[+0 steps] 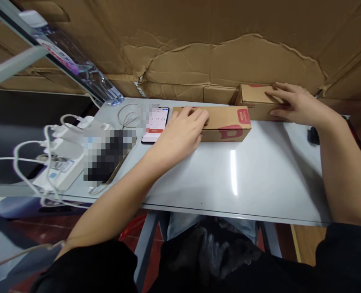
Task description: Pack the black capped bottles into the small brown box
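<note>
A long brown cardboard box (pixel 226 118) with red print lies on the white table, right of a lit phone. Curled over the left end of this box is my left hand (pixel 185 128), its fingers on top and part of the box hidden beneath it. Farther back to the right, a second cardboard box (pixel 256 99) sits close to the cardboard wall. My right hand (pixel 293 101) grips that box at its right end, with the fingers over the top and the thumb against the front side.
The phone (pixel 156 124) shows a timer. At the left are a power strip (pixel 67 167) with white cables, a partly blurred dark object (pixel 110 156) and a tilted water bottle (pixel 77 61). A small black item (pixel 313 135) lies at the right. Cardboard (pixel 183 61) lines the back.
</note>
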The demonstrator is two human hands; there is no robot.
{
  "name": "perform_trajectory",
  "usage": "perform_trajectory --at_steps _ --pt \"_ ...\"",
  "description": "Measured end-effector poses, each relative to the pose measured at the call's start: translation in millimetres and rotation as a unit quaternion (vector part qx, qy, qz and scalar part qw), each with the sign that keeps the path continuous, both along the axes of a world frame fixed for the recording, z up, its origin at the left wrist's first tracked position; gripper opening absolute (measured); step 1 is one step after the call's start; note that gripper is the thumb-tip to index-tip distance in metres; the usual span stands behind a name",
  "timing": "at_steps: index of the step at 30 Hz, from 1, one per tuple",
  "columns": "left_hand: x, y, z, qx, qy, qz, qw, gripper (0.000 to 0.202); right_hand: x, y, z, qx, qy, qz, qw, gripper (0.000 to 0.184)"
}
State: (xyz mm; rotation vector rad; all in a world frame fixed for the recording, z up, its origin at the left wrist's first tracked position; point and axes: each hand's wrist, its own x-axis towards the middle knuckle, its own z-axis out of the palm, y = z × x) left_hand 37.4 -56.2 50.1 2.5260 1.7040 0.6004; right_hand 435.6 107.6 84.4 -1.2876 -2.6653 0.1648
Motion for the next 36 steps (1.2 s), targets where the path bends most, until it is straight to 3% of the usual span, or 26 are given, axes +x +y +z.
perform_trajectory --at_steps 4,7,9,14,20,23,29,36 --pt "9 12 -10.0 0.0 -0.025 -0.048 0.999 0.042 -36 -34 16.9 0.018 0.082 0.053 0.995 0.07" --pt "0 22 -16.2 0.015 -0.076 -0.074 0.994 0.034 -59 -56 22.1 0.027 0.016 0.107 0.994 0.073" --pt "-12 24 -20.3 0.039 -0.109 -0.051 0.992 0.037 -66 -61 20.5 0.006 -0.01 0.112 0.994 0.079" --pt "-26 23 -40.2 0.076 -0.199 0.044 0.976 0.076 -65 -55 14.0 -0.006 0.012 0.111 0.994 0.084" --pt "-13 30 -71.0 0.039 -0.36 0.056 0.931 0.08 -56 -50 18.2 -0.018 0.019 0.097 0.995 0.08" --pt "-16 34 -80.1 0.029 -0.397 0.056 0.915 0.078 -52 -50 21.5 -0.03 0.023 0.092 0.995 0.077" --pt "-27 31 -76.0 0.048 -0.383 0.102 0.917 0.076 -51 -50 22.4 -0.04 0.045 0.07 0.996 0.077" --pt "-25 24 -59.3 0.065 -0.362 0.081 0.926 0.051 -54 -51 22.9 -0.003 0.001 0.071 0.997 0.072"
